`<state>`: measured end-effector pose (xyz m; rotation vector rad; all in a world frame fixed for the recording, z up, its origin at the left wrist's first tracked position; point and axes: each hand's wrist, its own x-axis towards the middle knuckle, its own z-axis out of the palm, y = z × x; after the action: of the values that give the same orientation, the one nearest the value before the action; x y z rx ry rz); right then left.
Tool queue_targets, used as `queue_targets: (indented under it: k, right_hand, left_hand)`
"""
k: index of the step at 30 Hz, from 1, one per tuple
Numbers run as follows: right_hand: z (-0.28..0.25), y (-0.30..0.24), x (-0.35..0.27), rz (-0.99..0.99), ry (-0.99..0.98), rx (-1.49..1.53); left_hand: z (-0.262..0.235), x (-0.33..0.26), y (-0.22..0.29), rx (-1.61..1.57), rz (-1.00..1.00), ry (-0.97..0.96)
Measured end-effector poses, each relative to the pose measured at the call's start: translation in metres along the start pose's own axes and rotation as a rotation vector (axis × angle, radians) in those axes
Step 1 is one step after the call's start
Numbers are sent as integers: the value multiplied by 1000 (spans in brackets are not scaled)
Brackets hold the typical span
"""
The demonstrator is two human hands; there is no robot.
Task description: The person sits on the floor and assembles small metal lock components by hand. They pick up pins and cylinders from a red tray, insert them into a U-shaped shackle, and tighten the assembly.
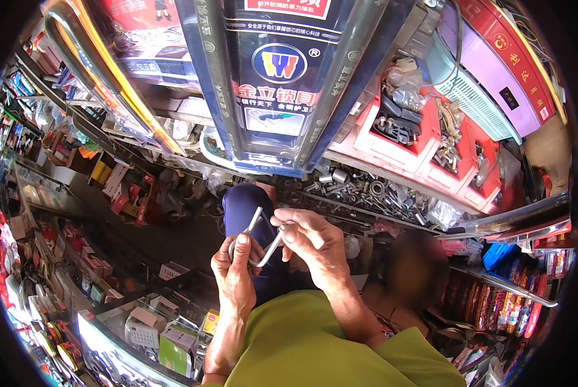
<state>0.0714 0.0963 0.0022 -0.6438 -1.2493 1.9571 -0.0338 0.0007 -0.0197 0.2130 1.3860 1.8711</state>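
In front of my knee, my left hand is closed round a silver bent metal rod, its thumb pressed along one arm of it. This arm sticks up past the thumb, and the rod's other arm rises towards my right hand. With thumb and fingers, my right hand pinches that arm's end, where a small shiny metal piece shows. Whether this piece is separate from the rod I cannot tell. My fingers hide part of the bend.
Red bins with metal fittings stand on a shelf at the far right. Loose metal parts lie heaped below it. A tall dark display panel rises ahead. At lower left is a glass counter with small boxes.
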Motion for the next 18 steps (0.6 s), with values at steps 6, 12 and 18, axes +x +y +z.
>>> queue_targets:
  k: [6, 12, 18]
  right_hand:
    - [-7, 8, 2, -18, -16, 112]
    - [0, -1, 2, 35, 47, 60]
    - [-12, 7, 2, 56, -33, 120]
  left_hand:
    - [1, 0, 0, -1, -13, -20]
    - [0, 0, -2, -6, -9, -19]
    - [3, -1, -2, -16, -26, -20]
